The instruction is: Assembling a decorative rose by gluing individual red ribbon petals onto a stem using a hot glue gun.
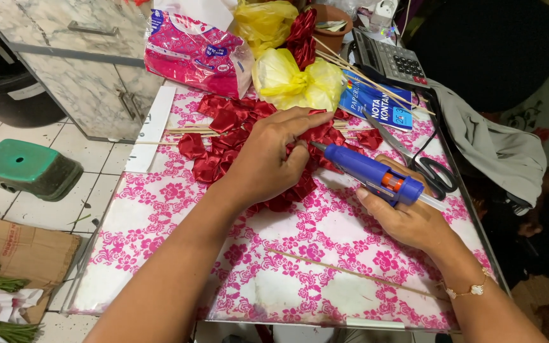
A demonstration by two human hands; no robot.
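My left hand (268,159) pinches a piece of shiny red ribbon (312,136) from the pile of folded red ribbon pieces (220,143) on the table. My right hand (408,219) grips a blue glue gun (370,174) with an orange trigger; its nozzle points left and touches the ribbon right at my left fingertips. A gold bracelet (471,290) sits on my right wrist. A thin wooden skewer (351,273) lies on the cloth below my hands.
The table has a pink floral cover (160,222). Behind the ribbons lie yellow plastic bags (297,79), a pink tissue pack (195,54), a calculator (392,60), a blue booklet (376,101), scissors (424,165), more skewers and grey cloth (497,146). A green stool (27,168) stands on the floor at left.
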